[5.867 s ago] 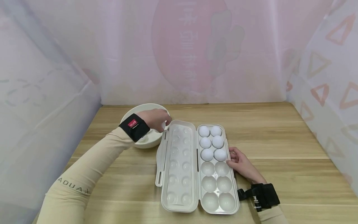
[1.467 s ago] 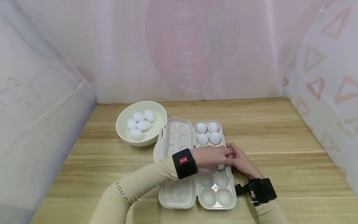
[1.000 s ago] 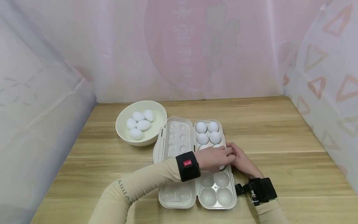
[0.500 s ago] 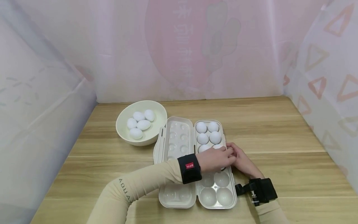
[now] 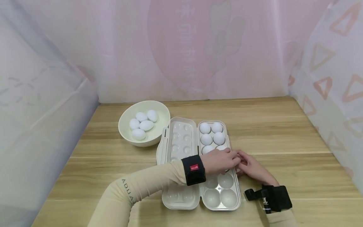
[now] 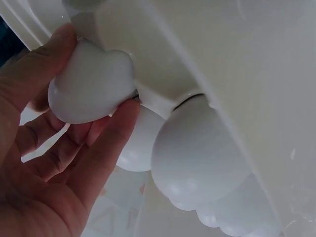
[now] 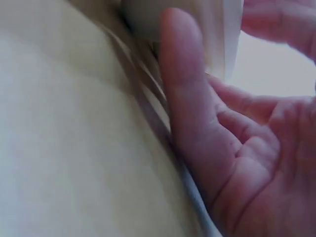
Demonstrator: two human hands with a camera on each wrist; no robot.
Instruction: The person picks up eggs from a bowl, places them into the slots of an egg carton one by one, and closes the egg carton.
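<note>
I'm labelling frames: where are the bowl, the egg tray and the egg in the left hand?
bowl [image 5: 124, 134], head view, its near-left rim.
egg tray [image 5: 219, 198], head view, an unfilled near cup.
egg [image 6: 91, 84], left wrist view, its shell between thumb and fingers.

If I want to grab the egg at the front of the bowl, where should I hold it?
Probably come straight down from above and pinch the front egg across its narrow middle. It lies on its side with the bowl wall close in front, so the open top is the free way in, and the short width fits a grip best.
</note>
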